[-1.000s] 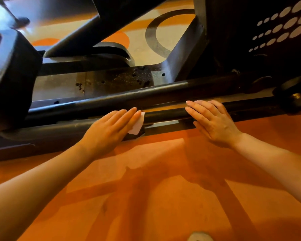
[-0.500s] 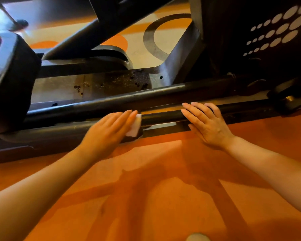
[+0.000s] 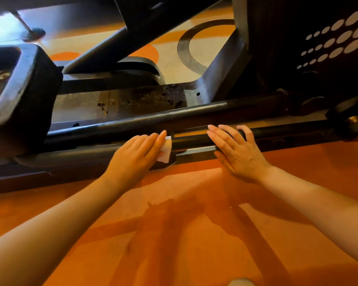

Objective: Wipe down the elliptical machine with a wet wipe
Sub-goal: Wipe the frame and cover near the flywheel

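The black elliptical machine's low rail (image 3: 287, 133) runs across the view near the floor. My left hand (image 3: 134, 155) lies flat on the rail and presses a white wet wipe (image 3: 166, 150) against it; only the wipe's right edge shows past my fingers. My right hand (image 3: 236, 149) rests on the same rail a little to the right, fingers straight and spread over the bar, holding nothing.
A black pedal block (image 3: 19, 96) sits at the left. The machine's dark housing with white oval dots (image 3: 337, 42) rises at the right. A dusty metal base plate (image 3: 132, 100) lies behind the rails. Orange floor (image 3: 184, 234) spreads below my arms.
My left hand has slid the wipe slightly right along the rail, closing the gap to my right hand. The right hand stays resting on the bar.
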The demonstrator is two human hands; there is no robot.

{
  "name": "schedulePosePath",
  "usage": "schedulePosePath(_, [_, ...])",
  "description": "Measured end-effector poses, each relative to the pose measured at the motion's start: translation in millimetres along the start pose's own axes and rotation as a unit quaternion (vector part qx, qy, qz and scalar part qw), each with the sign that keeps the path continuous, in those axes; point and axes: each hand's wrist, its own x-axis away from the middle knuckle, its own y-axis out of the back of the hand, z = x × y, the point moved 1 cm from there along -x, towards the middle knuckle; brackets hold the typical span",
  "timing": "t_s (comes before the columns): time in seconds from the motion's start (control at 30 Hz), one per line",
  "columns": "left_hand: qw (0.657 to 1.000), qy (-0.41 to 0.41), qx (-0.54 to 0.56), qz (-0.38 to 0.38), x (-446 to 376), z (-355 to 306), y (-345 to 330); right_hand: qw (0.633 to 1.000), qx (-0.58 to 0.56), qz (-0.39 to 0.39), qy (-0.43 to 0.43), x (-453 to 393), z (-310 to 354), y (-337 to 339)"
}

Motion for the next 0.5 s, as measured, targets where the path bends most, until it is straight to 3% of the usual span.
schedulePosePath(0.23, [0.998,0.008,-0.057,-0.017,51.3,47.3,15.9,1.0,-0.014,-0.014,-0.023,-10.8,15.3,-4.7])
schedulePosePath(0.37, [0.997,0.058,-0.036,-0.042,31.8,27.1,8.4,0.999,-0.016,-0.016,-0.04,-11.3,20.4,-6.9])
schedulePosePath(0.5, [0.999,0.038,-0.01,-0.027,7.4,7.0,1.0,0.999,-0.022,-0.009,-0.048,-15.6,26.8,-5.7])
